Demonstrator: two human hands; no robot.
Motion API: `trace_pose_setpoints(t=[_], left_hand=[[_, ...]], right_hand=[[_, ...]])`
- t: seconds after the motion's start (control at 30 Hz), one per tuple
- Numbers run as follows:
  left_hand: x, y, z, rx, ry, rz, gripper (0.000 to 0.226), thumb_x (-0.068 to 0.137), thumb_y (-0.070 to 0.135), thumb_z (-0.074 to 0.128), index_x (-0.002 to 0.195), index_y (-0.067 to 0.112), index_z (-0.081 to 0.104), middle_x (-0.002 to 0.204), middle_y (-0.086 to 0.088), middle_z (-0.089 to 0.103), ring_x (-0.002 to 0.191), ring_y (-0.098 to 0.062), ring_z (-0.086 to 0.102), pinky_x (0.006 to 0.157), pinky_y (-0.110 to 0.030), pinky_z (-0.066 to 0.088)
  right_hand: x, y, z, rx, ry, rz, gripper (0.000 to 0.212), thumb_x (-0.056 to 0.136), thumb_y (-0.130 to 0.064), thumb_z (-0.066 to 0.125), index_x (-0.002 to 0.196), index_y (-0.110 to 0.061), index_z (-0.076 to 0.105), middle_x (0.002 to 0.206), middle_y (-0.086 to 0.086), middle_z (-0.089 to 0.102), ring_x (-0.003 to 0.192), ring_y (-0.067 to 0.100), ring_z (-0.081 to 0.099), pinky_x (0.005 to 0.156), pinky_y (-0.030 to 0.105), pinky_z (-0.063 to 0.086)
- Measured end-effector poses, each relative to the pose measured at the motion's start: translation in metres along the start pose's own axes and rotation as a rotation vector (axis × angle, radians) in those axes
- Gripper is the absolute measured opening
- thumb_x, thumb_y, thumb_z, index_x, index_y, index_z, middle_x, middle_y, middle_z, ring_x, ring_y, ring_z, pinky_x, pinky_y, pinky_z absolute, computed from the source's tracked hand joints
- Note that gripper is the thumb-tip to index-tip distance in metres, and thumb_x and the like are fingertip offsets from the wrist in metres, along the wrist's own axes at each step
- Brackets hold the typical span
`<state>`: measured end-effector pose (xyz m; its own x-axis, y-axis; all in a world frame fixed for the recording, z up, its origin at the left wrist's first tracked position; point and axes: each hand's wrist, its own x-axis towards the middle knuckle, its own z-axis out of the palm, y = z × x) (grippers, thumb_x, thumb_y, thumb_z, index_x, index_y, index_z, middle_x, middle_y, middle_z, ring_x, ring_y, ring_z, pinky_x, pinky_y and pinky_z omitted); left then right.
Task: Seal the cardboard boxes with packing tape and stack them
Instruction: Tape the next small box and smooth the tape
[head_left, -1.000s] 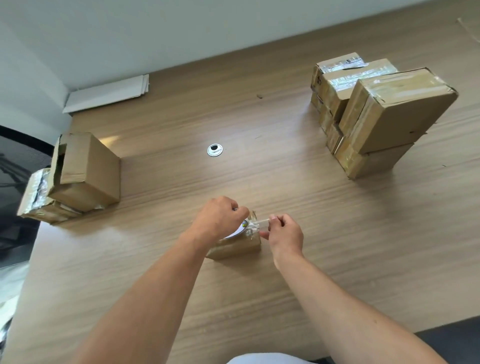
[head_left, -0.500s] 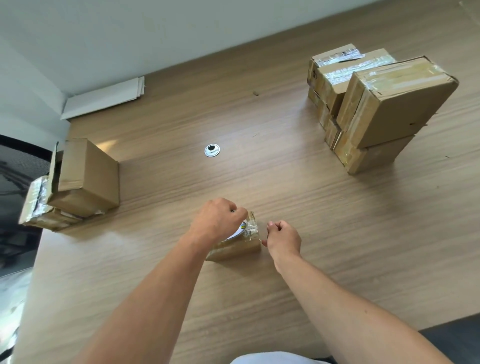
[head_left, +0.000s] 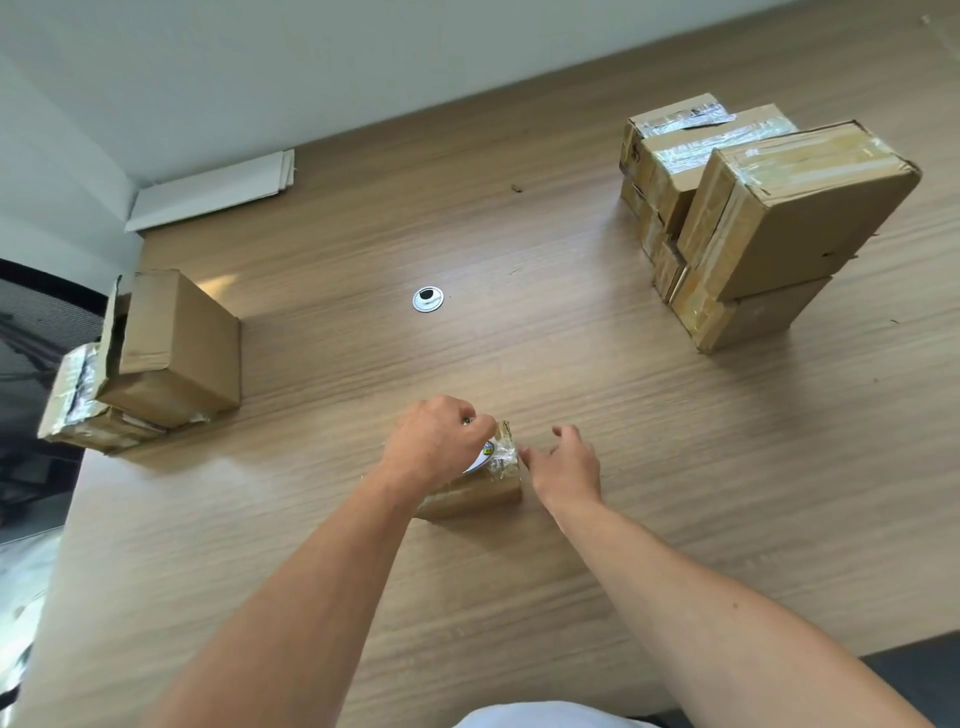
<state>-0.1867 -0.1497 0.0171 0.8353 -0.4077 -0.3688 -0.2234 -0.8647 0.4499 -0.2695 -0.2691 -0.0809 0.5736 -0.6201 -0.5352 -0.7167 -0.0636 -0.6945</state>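
Observation:
A small cardboard box (head_left: 480, 493) lies on the wooden table (head_left: 675, 467) in front of me. My left hand (head_left: 436, 441) curls over a roll of packing tape (head_left: 483, 457) that rests on the box's top; most of the roll is hidden under the hand. Crinkled clear tape (head_left: 504, 457) covers the box's right end. My right hand (head_left: 569, 462) is beside that end with fingers spread, its thumb tip touching the taped edge. A stack of several taped boxes (head_left: 769, 218) stands at the far right.
Two more boxes (head_left: 171, 348) sit at the table's left edge, one with a loose flap. A round metal cable grommet (head_left: 427, 300) is in the table's middle. Flat white sheets (head_left: 213, 189) lie by the wall at the back left. A dark chair (head_left: 36, 332) is beyond the left edge.
My right hand let go of the tape strip it was pinching and opened, moving back against the box's right end. The left hand stayed on the roll.

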Motion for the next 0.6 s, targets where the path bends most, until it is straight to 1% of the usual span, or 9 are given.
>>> trace_pose_setpoints(t=[0.07,0.13,0.17,0.23,0.27,0.37,0.47,0.5,0.6], left_hand=[[0.000,-0.001,0.000,-0.005,-0.003,0.015,0.033,0.067,0.044,0.042,0.056,0.014,0.048,0.054,-0.003,0.045,0.065,-0.029,0.045,0.056,-0.034,0.037],[0.000,-0.002,-0.003,-0.037,-0.022,0.013,0.033,0.070,0.043,0.046,0.057,0.012,0.045,0.054,-0.003,0.040,0.063,-0.026,0.039,0.056,-0.033,0.033],[0.002,-0.003,-0.006,-0.065,-0.044,0.005,0.034,0.074,0.041,0.050,0.059,0.010,0.048,0.056,-0.005,0.044,0.063,-0.025,0.039,0.057,-0.033,0.034],[0.003,-0.009,-0.012,-0.113,-0.106,-0.005,0.033,0.083,0.037,0.060,0.068,0.008,0.059,0.065,-0.011,0.061,0.062,-0.021,0.049,0.060,-0.030,0.039],[0.003,-0.012,-0.016,-0.138,-0.146,-0.005,0.032,0.085,0.039,0.064,0.069,0.011,0.063,0.068,-0.007,0.068,0.062,-0.017,0.055,0.061,-0.028,0.042],[-0.004,-0.025,-0.020,-0.299,-0.236,-0.005,0.037,0.086,0.050,0.071,0.066,0.018,0.067,0.063,0.003,0.068,0.060,-0.010,0.060,0.061,-0.022,0.046],[-0.011,-0.039,-0.014,-0.496,-0.218,0.013,0.045,0.093,0.045,0.069,0.060,0.015,0.060,0.057,0.003,0.056,0.056,-0.012,0.052,0.057,-0.019,0.042],[-0.013,-0.043,-0.012,-0.541,-0.193,0.018,0.047,0.094,0.044,0.068,0.058,0.016,0.058,0.057,0.003,0.053,0.056,-0.014,0.049,0.057,-0.021,0.040],[-0.018,-0.052,-0.008,-0.551,-0.144,0.049,0.050,0.084,0.060,0.063,0.051,0.023,0.054,0.060,-0.004,0.049,0.058,-0.018,0.042,0.060,-0.029,0.033]], right_hand=[[-0.007,-0.009,-0.001,0.044,0.019,-0.144,0.043,0.092,-0.027,0.067,0.132,-0.012,0.059,0.120,0.010,0.060,0.117,0.028,0.056,0.097,0.030,0.038],[-0.015,-0.019,0.003,0.094,-0.060,-0.205,0.040,0.099,-0.031,0.058,0.137,-0.016,0.059,0.126,0.005,0.063,0.121,0.023,0.056,0.102,0.030,0.039],[-0.019,-0.023,0.007,0.110,-0.114,-0.214,0.043,0.102,-0.033,0.053,0.143,-0.019,0.055,0.136,0.003,0.061,0.128,0.020,0.053,0.107,0.030,0.038],[-0.025,-0.025,0.013,0.123,-0.196,-0.205,0.046,0.106,-0.033,0.045,0.152,-0.027,0.045,0.150,-0.004,0.052,0.140,0.015,0.045,0.114,0.027,0.033],[-0.027,-0.024,0.015,0.118,-0.216,-0.191,0.046,0.108,-0.033,0.042,0.153,-0.032,0.041,0.152,-0.005,0.051,0.141,0.015,0.044,0.113,0.026,0.033],[-0.030,-0.020,0.019,0.066,-0.240,-0.183,0.048,0.109,-0.034,0.034,0.156,-0.043,0.030,0.149,-0.004,0.054,0.135,0.021,0.051,0.105,0.029,0.039],[-0.031,-0.015,0.022,0.089,-0.232,-0.187,0.049,0.110,-0.034,0.030,0.157,-0.046,0.023,0.149,-0.007,0.053,0.132,0.019,0.053,0.095,0.025,0.040],[-0.030,-0.014,0.024,0.096,-0.231,-0.193,0.049,0.110,-0.034,0.029,0.158,-0.045,0.023,0.147,-0.007,0.054,0.131,0.019,0.053,0.092,0.023,0.039],[-0.030,-0.013,0.025,0.099,-0.223,-0.212,0.049,0.110,-0.036,0.030,0.158,-0.044,0.023,0.145,-0.004,0.057,0.128,0.021,0.055,0.090,0.022,0.038]])
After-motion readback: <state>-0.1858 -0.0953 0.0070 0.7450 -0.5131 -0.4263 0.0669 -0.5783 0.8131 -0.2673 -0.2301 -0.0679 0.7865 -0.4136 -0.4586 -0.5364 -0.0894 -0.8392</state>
